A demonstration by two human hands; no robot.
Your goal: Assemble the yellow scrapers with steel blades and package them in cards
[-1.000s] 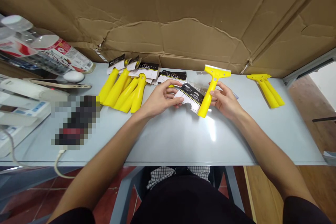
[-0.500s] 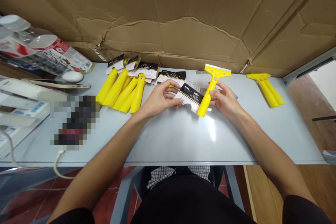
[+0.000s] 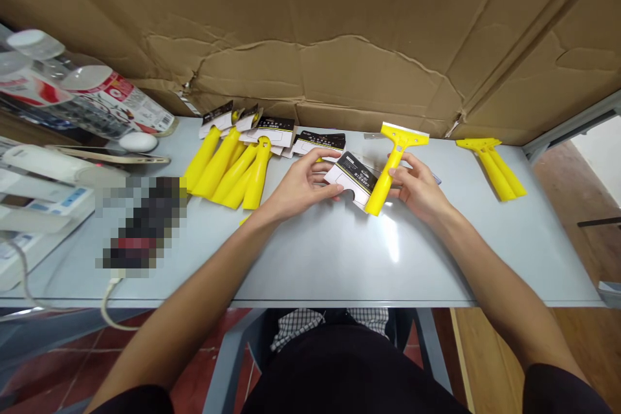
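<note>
My left hand pinches the left edge of a black-and-white packaging card that has a rounded notch in its lower edge. In my right hand a yellow scraper is gripped by the handle, its wide blade head pointing up and away from me. The card's right end meets the scraper handle and is partly hidden by it. Behind my left hand lies a stack of similar cards. Some clear packaging lies behind the held scraper, mostly hidden.
Several yellow scrapers with cards lie to the left, beside a blurred-out phone on a cable. More yellow scrapers rest at the right. Plastic bottles stand at the far left. A cardboard wall closes off the table's back.
The card in my left hand has tilted slightly and shows more of its notch. My right hand keeps its hold on the scraper. The whole view has shifted a little.
</note>
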